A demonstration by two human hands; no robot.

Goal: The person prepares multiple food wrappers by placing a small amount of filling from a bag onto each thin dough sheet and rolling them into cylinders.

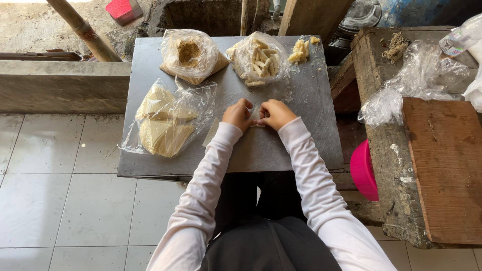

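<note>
Your white sleeves reach forward from your lap, and both hands meet at the middle of the grey table (301, 145). Your left hand (238, 114) and right hand (275, 114) are curled, fingertips pinched on a small pale wrapper (257, 120) that lies flat on the table between them; what it holds is hidden by your fingers. To do this well, keep both thumbs close, press evenly from each side, and roll snugly so the thin sheet neither tears nor gapes at the ends. Left of your hands lies a clear bag of pale wrapper sheets (163, 125), near enough to reach without leaning. Further back sit a bag of brown filling (190, 54) and a bag of finished rolls (258, 59), with a few loose rolls (299, 51) just beside it near the far edge. Nothing lies between your hands and those bags. To your right, apart from the table, a wooden bench (442, 165) carries crumpled plastic (411, 83), and a pink tub (364, 170) sits low between bench and table, so mind your right elbow there.
</note>
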